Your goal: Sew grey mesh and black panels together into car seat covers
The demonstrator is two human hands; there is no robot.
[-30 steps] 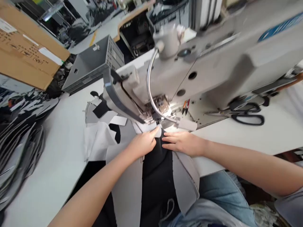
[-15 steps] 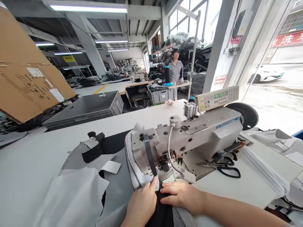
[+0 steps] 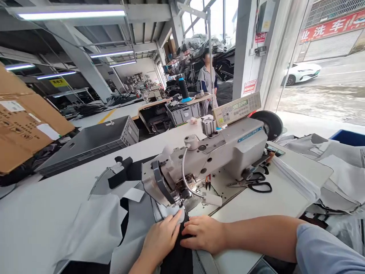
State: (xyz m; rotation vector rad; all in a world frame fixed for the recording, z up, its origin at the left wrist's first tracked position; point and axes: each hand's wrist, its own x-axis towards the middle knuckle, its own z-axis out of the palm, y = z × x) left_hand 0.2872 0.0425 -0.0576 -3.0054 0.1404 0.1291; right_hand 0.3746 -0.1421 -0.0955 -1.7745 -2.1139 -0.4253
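Two hands steady cloth, we judge | left hand [image 3: 159, 239], 7 o'clock: on pale piece [image 3: 180, 216], grip we cannot tell | right hand [image 3: 205, 232], 5 o'clock: grip loosely spread, black cloth [image 3: 176, 255] at 6 | next calls for level pressure

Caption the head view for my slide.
Left hand on pale grey fabric, right hand on black fabric, at a grey sewing machine, black-handled scissors nearby.

Tube lights [image 3: 71, 15] hang at the upper left beneath a grey beamed ceiling [image 3: 142, 30]. A pale far wall [image 3: 145, 68] closes the room. Bright windows [image 3: 209, 19] stand near upper centre; right of them, a white pillar [image 3: 247, 53] borders an opening onto sunlit pavement [image 3: 327, 101]. A long white table [image 3: 25, 213] spans the near left.
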